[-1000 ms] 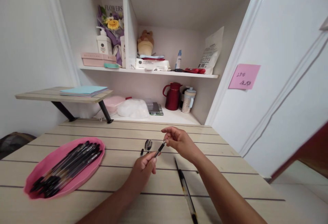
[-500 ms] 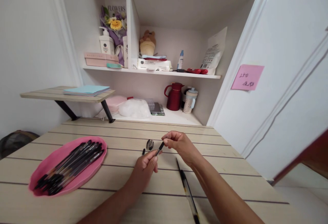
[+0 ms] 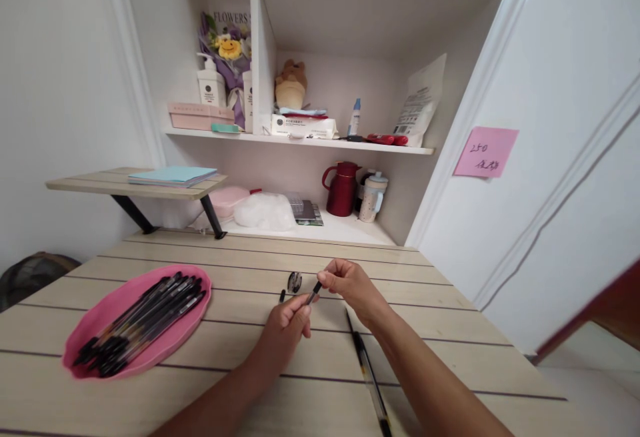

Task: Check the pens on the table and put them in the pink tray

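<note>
Over the middle of the table, my left hand (image 3: pixel 290 317) is closed around the clear barrel of a pen (image 3: pixel 314 293). The fingertips of my right hand (image 3: pixel 345 280) pinch the black upper end of that same pen, which slants up to the right. Just beyond my left hand a small black pen cap (image 3: pixel 283 295) and a round black-and-clear object (image 3: pixel 295 282) rest on the wood. Below my right wrist lies a long pen (image 3: pixel 370 383) with a black tip section. Several black pens (image 3: pixel 145 320) fill a pink tray (image 3: pixel 197 313) at the left.
A raised wooden stand (image 3: pixel 100 181) with blue paper (image 3: pixel 173 175) on it rises at the back left. Behind the table, white shelves hold a red jug (image 3: pixel 343 190), a pale tumbler (image 3: pixel 373 198) and a white plastic bag (image 3: pixel 265 212). A pink note (image 3: pixel 486 151) sticks to the right wall.
The view has shifted slightly. My right fingers sit a little lower on the pen's black end; both hands keep their hold on it.
</note>
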Tool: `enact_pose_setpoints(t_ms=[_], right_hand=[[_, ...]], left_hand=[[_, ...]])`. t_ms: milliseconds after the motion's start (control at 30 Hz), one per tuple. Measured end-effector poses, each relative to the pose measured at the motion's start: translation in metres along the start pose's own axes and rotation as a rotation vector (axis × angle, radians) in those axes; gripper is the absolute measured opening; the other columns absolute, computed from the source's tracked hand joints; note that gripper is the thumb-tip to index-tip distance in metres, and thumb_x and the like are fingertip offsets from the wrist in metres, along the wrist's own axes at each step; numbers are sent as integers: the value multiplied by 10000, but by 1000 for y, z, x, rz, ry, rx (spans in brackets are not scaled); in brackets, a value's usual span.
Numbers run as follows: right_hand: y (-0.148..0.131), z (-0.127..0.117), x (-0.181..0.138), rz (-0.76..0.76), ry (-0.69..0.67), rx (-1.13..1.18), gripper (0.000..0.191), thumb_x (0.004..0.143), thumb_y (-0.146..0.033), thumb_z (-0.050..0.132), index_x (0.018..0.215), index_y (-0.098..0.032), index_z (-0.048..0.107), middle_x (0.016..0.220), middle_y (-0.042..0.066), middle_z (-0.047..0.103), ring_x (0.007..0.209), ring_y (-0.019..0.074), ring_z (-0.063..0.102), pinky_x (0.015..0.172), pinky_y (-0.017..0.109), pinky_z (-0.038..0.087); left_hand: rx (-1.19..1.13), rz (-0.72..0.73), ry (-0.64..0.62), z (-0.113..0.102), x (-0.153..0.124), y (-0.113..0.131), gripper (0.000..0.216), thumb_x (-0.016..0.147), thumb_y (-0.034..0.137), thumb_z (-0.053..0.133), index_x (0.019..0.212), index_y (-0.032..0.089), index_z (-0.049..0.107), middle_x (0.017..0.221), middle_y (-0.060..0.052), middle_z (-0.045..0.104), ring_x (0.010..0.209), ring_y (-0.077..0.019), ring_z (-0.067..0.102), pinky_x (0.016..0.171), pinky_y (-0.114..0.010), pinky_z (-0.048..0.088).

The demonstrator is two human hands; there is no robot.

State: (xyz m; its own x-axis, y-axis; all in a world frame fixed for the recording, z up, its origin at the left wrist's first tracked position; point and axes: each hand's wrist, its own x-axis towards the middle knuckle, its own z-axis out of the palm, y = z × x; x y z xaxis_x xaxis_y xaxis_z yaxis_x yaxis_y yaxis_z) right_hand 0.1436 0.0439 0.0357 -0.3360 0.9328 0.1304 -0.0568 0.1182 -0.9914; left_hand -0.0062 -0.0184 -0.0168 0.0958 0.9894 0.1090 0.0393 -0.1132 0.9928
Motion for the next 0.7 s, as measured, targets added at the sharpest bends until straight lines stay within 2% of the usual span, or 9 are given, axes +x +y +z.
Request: enact_pose_setpoints(t_ms=[100,233,300,400,533,633,700], right_hand=[[1,-1,0,43,-94,79,290,589,-364,684,793,-171,614,734,8,606,638,109,517,617,250,388],[3,1,1,-22,-11,83,251,545,-336,717,638,-150,576,593,-23,552,540,81,465,568,232,370],[3,3,0,-9,-18,74,260,557,-336,711,703,-161,584,625,-21,566,558,88,480,572,233,374],[2,5,-1,30,-108,121,297,591,-344,684,816,-170,600,756,12,607,636,108,523,620,251,393],[1,8,-2,-2,21,74,244,543,-326,717,614,-146,568,603,-13,566,539,84,474,563,232,371],[1,8,-3,33,-21,99,281,581,-343,690,788,-172,608,740,12,609,637,117,527,597,246,394],[2,8,-3,42,-71,157,281,601,-342,673,821,-176,614,810,25,618,674,124,542,623,255,404]], left_hand=[[-30,-13,-2,-1,1,-1,464,769,390,453,1148,129,517,515,42,432,457,-72,293,452,-201,229],[-49,-15,-13,-3,3,-3,472,770,387,458,1160,124,502,523,40,437,466,-68,293,453,-199,222],[-66,-24,-22,-3,4,-4,479,773,387,452,1170,121,491,518,44,430,454,-64,276,444,-200,207],[-71,-31,-23,-4,4,-6,476,776,387,447,1170,123,490,512,50,423,436,-57,253,433,-201,189],[-52,-22,-24,-5,3,-6,465,770,392,457,1152,133,509,519,47,441,442,-61,278,438,-200,211],[-59,-28,-37,-5,3,-5,469,777,395,446,1164,135,498,517,50,439,427,-58,267,427,-201,199],[-62,-26,-46,-5,3,-6,470,782,393,439,1173,136,489,513,52,436,414,-55,254,419,-202,185]])
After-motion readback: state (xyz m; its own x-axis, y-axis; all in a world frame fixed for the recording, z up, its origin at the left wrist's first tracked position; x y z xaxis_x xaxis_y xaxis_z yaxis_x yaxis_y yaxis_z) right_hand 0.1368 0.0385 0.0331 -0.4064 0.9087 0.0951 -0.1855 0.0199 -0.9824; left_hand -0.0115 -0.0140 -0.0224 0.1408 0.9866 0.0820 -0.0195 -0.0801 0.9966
